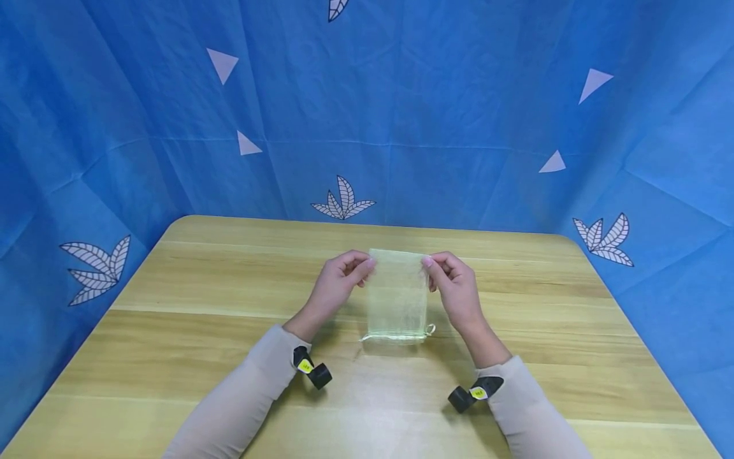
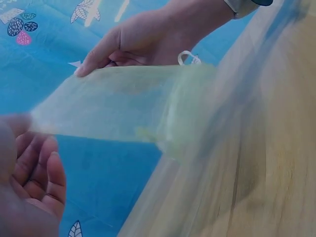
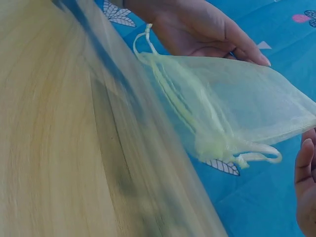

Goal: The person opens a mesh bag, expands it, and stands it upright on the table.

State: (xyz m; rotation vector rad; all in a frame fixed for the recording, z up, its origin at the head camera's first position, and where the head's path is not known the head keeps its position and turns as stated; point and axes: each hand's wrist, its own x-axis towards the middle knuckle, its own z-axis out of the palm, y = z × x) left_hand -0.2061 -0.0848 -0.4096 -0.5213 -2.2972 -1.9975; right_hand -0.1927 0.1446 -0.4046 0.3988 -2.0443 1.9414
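Note:
A sheer pale-green drawstring pouch hangs stretched flat between my two hands over the middle of the table. My left hand pinches its far left corner between thumb and fingers. At the far right corner, my right hand pinches it the same way. The ruffled drawstring end points back toward me, with a looped cord at one side of it, clearest in the right wrist view. Through the thin fabric the blue backdrop shows, and no contents are visible inside.
The wood-grain table has rounded far corners. Behind it and along both sides hangs a blue curtain with white leaf and triangle prints. A black wrist camera sits on the left sleeve, another camera on the right.

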